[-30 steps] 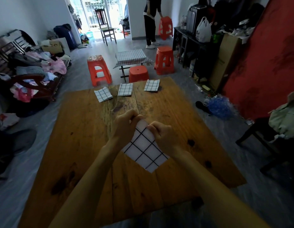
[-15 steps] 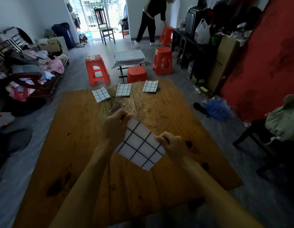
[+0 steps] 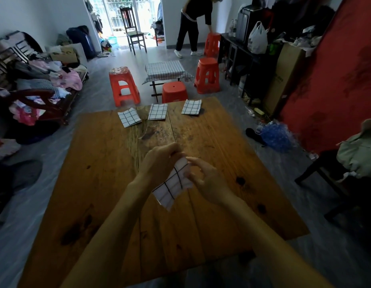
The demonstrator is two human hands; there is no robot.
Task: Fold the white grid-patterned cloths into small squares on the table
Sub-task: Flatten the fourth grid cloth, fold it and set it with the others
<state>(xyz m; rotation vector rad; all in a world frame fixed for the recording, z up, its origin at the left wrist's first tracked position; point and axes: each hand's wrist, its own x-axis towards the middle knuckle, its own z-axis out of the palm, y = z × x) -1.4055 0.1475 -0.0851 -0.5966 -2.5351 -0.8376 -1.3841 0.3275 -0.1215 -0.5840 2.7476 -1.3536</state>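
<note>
Four white grid-patterned cloths are present. Three folded squares (image 3: 129, 120) (image 3: 157, 111) (image 3: 191, 107) lie in a row along the far edge of the wooden tabletop (image 3: 97, 183). The left hand (image 3: 159, 163) pinches the fourth cloth (image 3: 173, 185) above the tabletop's centre. The right hand (image 3: 207, 181) is beside it, fingers loosely spread.

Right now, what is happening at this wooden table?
A person is folding a white grid-patterned cloth above the wooden table. The left hand grips its upper edge; the right hand is beside it with fingers loosely spread, seemingly not gripping. Three folded cloths lie in a row at the far edge.
</note>
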